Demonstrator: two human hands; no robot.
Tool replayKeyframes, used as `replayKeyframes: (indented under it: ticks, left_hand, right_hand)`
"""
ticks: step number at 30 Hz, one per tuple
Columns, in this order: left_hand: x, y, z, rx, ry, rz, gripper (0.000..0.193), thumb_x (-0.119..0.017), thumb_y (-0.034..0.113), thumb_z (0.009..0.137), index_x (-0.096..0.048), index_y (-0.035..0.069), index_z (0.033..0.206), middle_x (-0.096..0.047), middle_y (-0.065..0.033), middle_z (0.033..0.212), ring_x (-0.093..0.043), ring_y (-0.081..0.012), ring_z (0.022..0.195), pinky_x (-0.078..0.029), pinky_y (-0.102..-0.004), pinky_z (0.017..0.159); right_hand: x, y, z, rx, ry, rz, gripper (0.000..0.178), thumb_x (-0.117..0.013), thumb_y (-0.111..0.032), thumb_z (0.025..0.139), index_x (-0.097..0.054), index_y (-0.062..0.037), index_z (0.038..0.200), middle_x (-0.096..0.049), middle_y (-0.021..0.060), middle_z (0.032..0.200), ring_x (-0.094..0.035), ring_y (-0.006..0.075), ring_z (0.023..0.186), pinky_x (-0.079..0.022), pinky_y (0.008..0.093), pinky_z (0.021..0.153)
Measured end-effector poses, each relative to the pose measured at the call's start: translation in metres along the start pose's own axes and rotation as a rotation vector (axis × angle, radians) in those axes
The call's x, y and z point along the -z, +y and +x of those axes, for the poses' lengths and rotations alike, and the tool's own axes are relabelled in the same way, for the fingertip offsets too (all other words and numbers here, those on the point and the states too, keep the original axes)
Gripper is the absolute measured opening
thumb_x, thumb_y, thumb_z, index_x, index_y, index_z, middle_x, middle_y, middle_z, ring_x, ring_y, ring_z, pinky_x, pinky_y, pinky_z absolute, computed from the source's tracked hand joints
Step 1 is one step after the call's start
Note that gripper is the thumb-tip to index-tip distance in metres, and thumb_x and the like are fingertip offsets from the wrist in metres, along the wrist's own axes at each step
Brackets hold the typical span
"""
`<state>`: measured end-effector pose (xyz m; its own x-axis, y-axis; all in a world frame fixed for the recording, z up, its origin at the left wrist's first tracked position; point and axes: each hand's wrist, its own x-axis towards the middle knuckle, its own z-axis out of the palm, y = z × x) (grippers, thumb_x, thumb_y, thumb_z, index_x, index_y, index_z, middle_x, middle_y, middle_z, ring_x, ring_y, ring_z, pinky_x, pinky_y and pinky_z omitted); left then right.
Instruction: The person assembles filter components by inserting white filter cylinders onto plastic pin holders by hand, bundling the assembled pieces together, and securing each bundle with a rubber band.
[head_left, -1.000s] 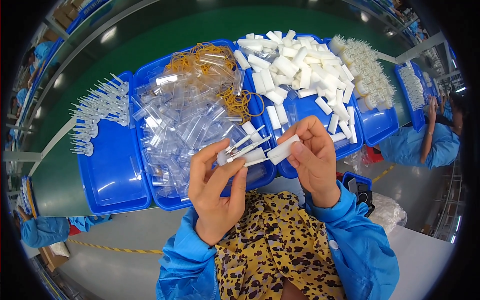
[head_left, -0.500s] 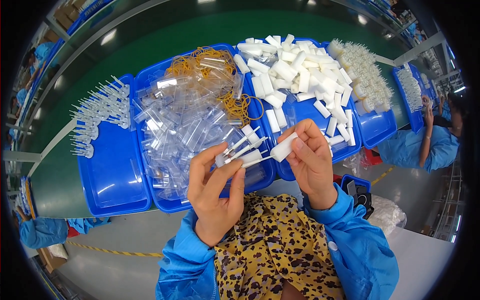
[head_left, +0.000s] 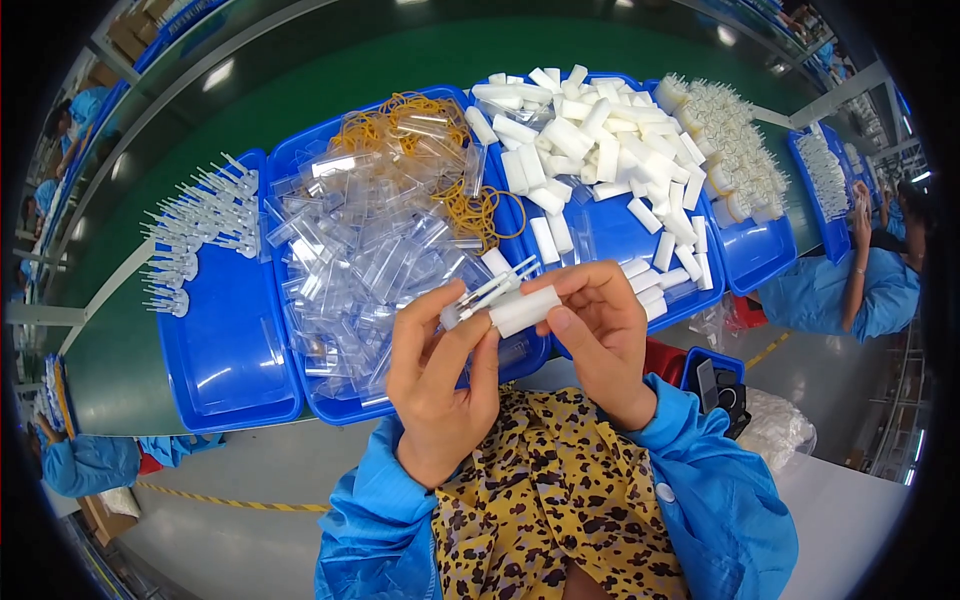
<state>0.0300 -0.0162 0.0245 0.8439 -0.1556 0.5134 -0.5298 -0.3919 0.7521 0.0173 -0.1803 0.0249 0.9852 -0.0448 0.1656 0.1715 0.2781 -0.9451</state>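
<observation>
My left hand (head_left: 445,375) is closed on several white plastic pieces with thin rod-like stems (head_left: 503,282), fanned out past its fingertips. Against those fingertips lies a white foam block (head_left: 527,311), tilted up to the right. My right hand (head_left: 607,340) pinches the block's far end between thumb and fingers. No bare stem shows between block and left fingertips; the block's inside is hidden. Below my hands is a blue tray (head_left: 350,411) heaped with clear plastic sleeves (head_left: 380,255) and tan rubber bands (head_left: 400,120).
More foam blocks (head_left: 620,140) fill the tray to the right. Stemmed white pieces (head_left: 205,220) stand by the left tray (head_left: 235,370). Banded white bundles (head_left: 730,150) crowd a far-right tray (head_left: 755,245). A co-worker in a blue sleeve (head_left: 820,295) sits at the right.
My right hand has moved left and slightly down, bringing the foam block over the stem that showed bare before, up to my left fingertips. The stems in my left hand have shifted slightly.
</observation>
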Motion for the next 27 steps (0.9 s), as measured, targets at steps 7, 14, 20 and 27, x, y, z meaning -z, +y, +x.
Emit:
replayKeyframes:
  ticks: [7, 14, 20, 27]
  left_hand:
    - [0.000, 0.009, -0.001, 0.126, -0.167, -0.106, 0.044, -0.058, -0.010, 0.080, -0.052, -0.002, 0.123, -0.050, -0.0240, 0.128, -0.054, -0.0400, 0.115, -0.048, -0.0400, 0.089]
    - [0.003, 0.007, 0.002, 0.114, -0.257, -0.123, 0.043, -0.057, -0.011, 0.077, -0.054, 0.001, 0.119, -0.050, -0.0228, 0.125, -0.056, -0.0369, 0.110, -0.050, -0.0387, 0.086]
    - [0.008, 0.011, -0.002, 0.262, -0.154, -0.206, 0.033, -0.058, -0.011, 0.074, -0.056, 0.002, 0.105, -0.048, -0.0143, 0.116, -0.059, -0.0248, 0.099, -0.053, -0.0287, 0.069]
    - [0.008, 0.015, 0.004, 0.270, -0.205, -0.440, 0.019, -0.055, -0.008, 0.083, -0.060, -0.001, 0.100, -0.045, -0.0143, 0.119, -0.058, -0.0292, 0.113, -0.053, -0.0242, 0.065]
  right_hand:
    - [0.014, 0.007, 0.006, 0.393, 0.138, -0.615, 0.020, -0.070, -0.002, 0.079, -0.061, -0.0016, 0.098, -0.053, 0.0131, 0.112, -0.053, 0.0198, 0.097, -0.045, 0.0303, 0.081]
    - [0.026, -0.013, 0.013, 0.479, -0.001, -0.801, 0.016, -0.069, -0.004, 0.077, -0.065, -0.0040, 0.092, -0.056, 0.0132, 0.106, -0.055, 0.0261, 0.096, -0.045, 0.0329, 0.083]
    - [0.118, -0.019, 0.038, 0.296, 0.216, -1.421, 0.024, -0.071, -0.001, 0.067, -0.062, -0.0054, 0.089, -0.063, 0.0085, 0.090, -0.054, 0.0294, 0.082, -0.045, 0.0365, 0.072]
    - [0.123, -0.008, 0.048, 0.296, 0.135, -1.579, 0.022, -0.068, -0.001, 0.068, -0.061, -0.0072, 0.088, -0.063, 0.0083, 0.084, -0.054, 0.0295, 0.081, -0.044, 0.0398, 0.076]
